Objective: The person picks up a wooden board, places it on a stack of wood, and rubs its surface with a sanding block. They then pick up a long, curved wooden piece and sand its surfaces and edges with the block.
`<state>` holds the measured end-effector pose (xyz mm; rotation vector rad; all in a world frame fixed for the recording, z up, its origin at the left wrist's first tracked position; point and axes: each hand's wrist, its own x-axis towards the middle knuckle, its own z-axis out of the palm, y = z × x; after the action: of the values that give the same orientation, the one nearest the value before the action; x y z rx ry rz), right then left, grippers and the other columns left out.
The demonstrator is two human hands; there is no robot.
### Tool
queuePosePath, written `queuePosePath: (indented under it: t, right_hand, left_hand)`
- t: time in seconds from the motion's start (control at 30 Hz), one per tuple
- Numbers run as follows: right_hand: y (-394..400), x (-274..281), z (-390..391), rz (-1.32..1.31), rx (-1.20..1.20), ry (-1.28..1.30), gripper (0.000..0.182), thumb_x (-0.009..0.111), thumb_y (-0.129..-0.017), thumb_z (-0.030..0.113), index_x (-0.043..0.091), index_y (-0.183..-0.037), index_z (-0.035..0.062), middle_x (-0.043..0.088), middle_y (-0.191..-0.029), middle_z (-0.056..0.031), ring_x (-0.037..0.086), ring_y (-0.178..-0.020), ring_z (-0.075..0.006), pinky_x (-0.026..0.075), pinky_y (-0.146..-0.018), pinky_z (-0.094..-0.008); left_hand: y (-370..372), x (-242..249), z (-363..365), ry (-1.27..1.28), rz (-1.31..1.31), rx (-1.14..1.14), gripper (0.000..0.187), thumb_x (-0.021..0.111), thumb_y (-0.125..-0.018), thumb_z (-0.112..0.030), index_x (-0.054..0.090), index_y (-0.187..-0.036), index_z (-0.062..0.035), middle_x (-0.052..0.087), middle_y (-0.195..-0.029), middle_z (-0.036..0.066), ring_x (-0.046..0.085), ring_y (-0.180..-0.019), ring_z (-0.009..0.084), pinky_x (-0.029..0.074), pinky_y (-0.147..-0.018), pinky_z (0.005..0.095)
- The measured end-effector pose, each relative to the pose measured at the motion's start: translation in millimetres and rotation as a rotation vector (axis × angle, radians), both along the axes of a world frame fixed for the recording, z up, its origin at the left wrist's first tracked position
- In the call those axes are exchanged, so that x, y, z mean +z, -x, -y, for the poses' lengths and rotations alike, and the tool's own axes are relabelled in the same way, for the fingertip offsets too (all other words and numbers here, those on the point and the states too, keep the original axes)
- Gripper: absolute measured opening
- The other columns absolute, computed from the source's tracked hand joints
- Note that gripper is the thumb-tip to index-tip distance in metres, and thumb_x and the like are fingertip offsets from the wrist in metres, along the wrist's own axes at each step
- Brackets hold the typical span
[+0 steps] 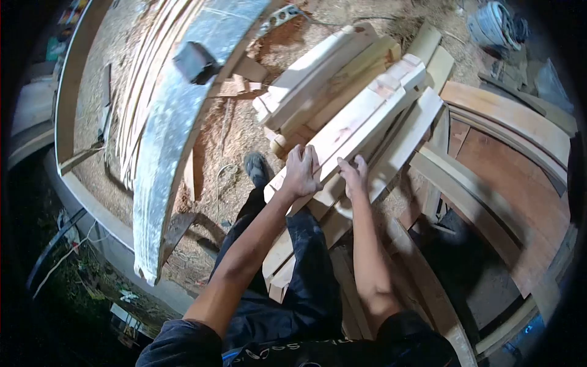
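Your pale wooden beam (364, 119) lies at a slant through the middle of the frame, its far end toward the upper right. It is thick and squared, with a smooth, brightly lit top, a few pinkish marks and a stepped, notched far end. Your left hand (301, 172) is on its top with the fingers bent in; your right hand (353, 174) is at its right edge, narrow, fingers curled. You can't tell from here how firmly either one grips.

Close by on the left lie more squared timbers (324, 70), one yellowish; a flat plank (406, 140) runs along the right. Your trousers (306, 244) hide part of the near end, and your shoe (257, 169) is on the floor (211, 147), which is strewn with shavings, near a loop of cord (227, 176). A long curved board (168, 131) with a whitish, scuffed face stands in the left of the frame, a dark block (195, 63) on it. Curved wooden pieces (501, 113) crowd the right side, and a bucket (489, 27) sits at upper right.
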<state>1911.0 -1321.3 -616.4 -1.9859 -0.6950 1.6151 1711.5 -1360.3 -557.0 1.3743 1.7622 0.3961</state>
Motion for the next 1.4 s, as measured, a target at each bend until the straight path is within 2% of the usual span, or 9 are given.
queuePosePath:
  t: [0.6,0.67,0.8,0.87,0.97,1.0,1.07,1.27,1.4]
  right_hand:
    - [181,265,107,-0.546,0.023,-0.233,0.044,0.067,-0.087,-0.01,0.052,-0.127,-0.0023,0.061,-0.122,-0.0106,0.06,-0.112,-0.02,0.049,-0.101,-0.0348]
    - [210,291,108,-0.588,0.056,-0.262,0.046,0.066,-0.087,-0.011,0.051,-0.129,-0.0026,0.061,-0.123,-0.0111,0.06,-0.114,-0.0202,0.048,-0.102,-0.0354]
    - [252,319,131,-0.595,0.113,-0.232,0.053,0.065,-0.087,-0.012,0.047,-0.137,-0.0029,0.059,-0.132,-0.0125,0.058,-0.121,-0.021,0.046,-0.107,-0.037]
    - [274,309,141,-0.683,0.177,-0.276,0.054,0.069,-0.086,-0.012,0.046,-0.134,-0.0038,0.057,-0.131,-0.0138,0.057,-0.121,-0.0211,0.046,-0.107,-0.0383]
    - [313,292,158,-0.697,0.273,-0.268,0.044,0.069,-0.085,-0.012,0.049,-0.125,-0.0047,0.058,-0.128,-0.0182,0.058,-0.121,-0.0227,0.049,-0.104,-0.0408]
    - [329,289,166,-0.675,0.247,-0.221,0.044,0.071,-0.085,-0.01,0.051,-0.124,-0.0041,0.061,-0.123,-0.0151,0.061,-0.115,-0.0215,0.051,-0.102,-0.0391]
    - [347,262,174,-0.617,0.381,-0.236,0.04,0.073,-0.084,-0.007,0.057,-0.121,-0.0033,0.064,-0.116,-0.0103,0.063,-0.108,-0.0184,0.051,-0.098,-0.0356]
    - [407,258,200,-0.382,0.651,-0.398,0.029,0.081,-0.082,0.002,0.066,-0.106,-0.0024,0.07,-0.103,-0.0071,0.064,-0.094,-0.0157,0.052,-0.087,-0.0326]
    - [433,230,203,-0.595,0.66,-0.202,0.045,0.082,-0.082,0.0,0.053,-0.116,-0.0023,0.065,-0.115,-0.0113,0.062,-0.104,-0.0169,0.053,-0.092,-0.0327]
  left_hand:
    - [161,210,160,-0.293,-0.055,0.094,0.126,0.09,-0.047,-0.039,0.035,-0.152,0.002,0.034,-0.145,0.029,0.037,-0.132,0.0498,0.032,-0.112,0.0565]
    - [183,222,169,-0.328,-0.069,0.113,0.125,0.075,-0.061,-0.074,0.036,-0.155,-0.0008,0.034,-0.146,0.03,0.038,-0.132,0.0504,0.033,-0.111,0.0591]
    - [227,248,196,-0.429,-0.144,0.157,0.121,0.079,-0.059,-0.067,0.039,-0.153,-0.0002,0.037,-0.144,0.029,0.04,-0.13,0.0476,0.034,-0.109,0.0574]
    - [254,247,216,-0.447,-0.201,0.147,0.124,0.066,-0.068,-0.086,0.039,-0.153,0.001,0.036,-0.146,0.029,0.041,-0.13,0.046,0.035,-0.11,0.0559]
    - [297,242,244,-0.451,-0.258,0.15,0.124,0.065,-0.069,-0.086,0.038,-0.154,0.0002,0.035,-0.148,0.028,0.04,-0.131,0.0456,0.034,-0.11,0.055]
    - [309,247,251,-0.466,-0.274,0.163,0.128,0.092,-0.043,-0.045,0.039,-0.15,0.0016,0.037,-0.143,0.025,0.04,-0.13,0.0465,0.034,-0.111,0.0537]
    - [329,246,266,-0.435,-0.328,0.183,0.128,0.093,-0.044,-0.044,0.038,-0.151,0.0014,0.038,-0.143,0.025,0.04,-0.129,0.0456,0.034,-0.111,0.053]
    - [382,211,316,-0.443,-0.353,0.228,0.127,0.09,-0.048,-0.051,0.039,-0.152,0.0,0.038,-0.142,0.025,0.039,-0.129,0.0451,0.033,-0.111,0.0534]
    - [403,199,326,-0.47,-0.395,0.239,0.124,0.082,-0.054,-0.067,0.041,-0.151,-0.0012,0.039,-0.141,0.026,0.04,-0.129,0.0448,0.033,-0.11,0.0546]
